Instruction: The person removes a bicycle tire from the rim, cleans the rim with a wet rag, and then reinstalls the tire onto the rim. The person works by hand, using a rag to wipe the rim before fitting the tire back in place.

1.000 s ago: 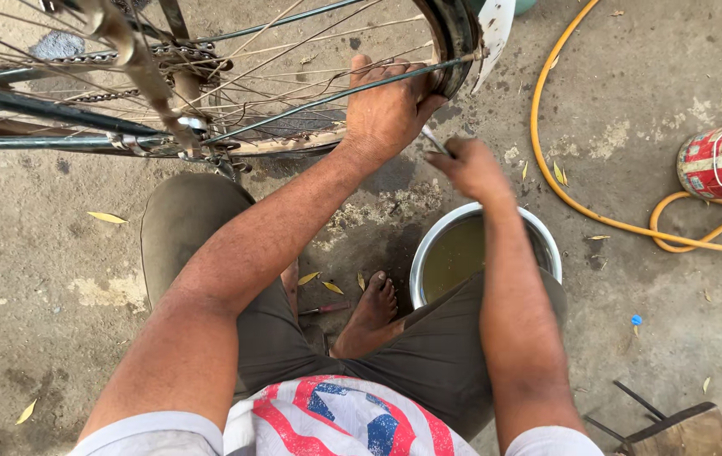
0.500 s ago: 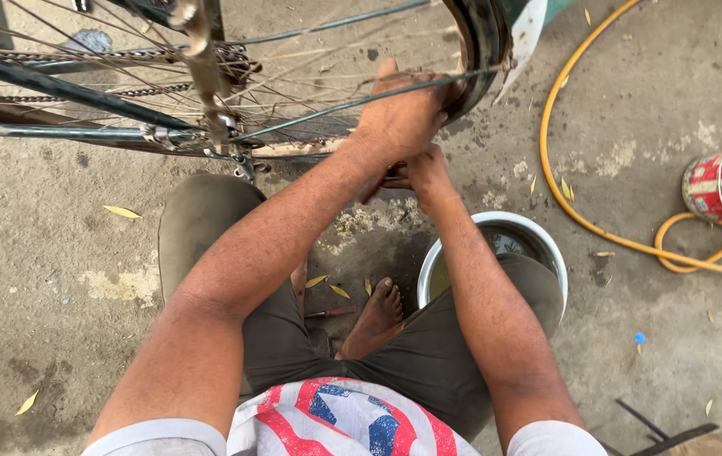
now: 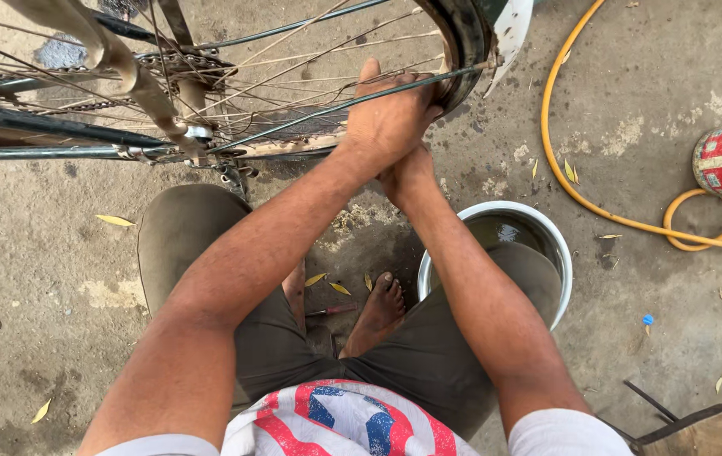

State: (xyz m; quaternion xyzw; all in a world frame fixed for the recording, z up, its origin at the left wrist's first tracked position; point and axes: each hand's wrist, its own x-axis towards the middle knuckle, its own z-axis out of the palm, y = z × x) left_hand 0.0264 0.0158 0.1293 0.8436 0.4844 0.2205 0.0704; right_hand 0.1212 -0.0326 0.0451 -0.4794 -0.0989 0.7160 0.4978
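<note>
The left hand's (image 3: pixel 390 118) fingers (image 3: pixel 416 95) are curled tight, thumb up towards 12 o'clock. They press on the inner edge of the black-tyred, wire-spoked bicycle wheel (image 3: pixel 462 34), just under a thin grey metal rod (image 3: pixel 310 110); their tips are hidden. The right hand (image 3: pixel 409 173) sits directly beneath, at 6 o'clock of the left and touching it. Its fingers are covered, so I cannot tell how open they are or what they hold.

The wheel fills the top of the view, its rim at 1 o'clock from the hands. A round steel basin of murky water (image 3: pixel 560 253) stands at 5 o'clock, beside the person's bare foot (image 3: pixel 378 308). A yellow hose (image 3: pixel 557 165) loops at 3 o'clock.

The step looks like two-handed work on the tyre's edge. Any further move there calls for a firm grip and fingers kept clear of the spokes.
</note>
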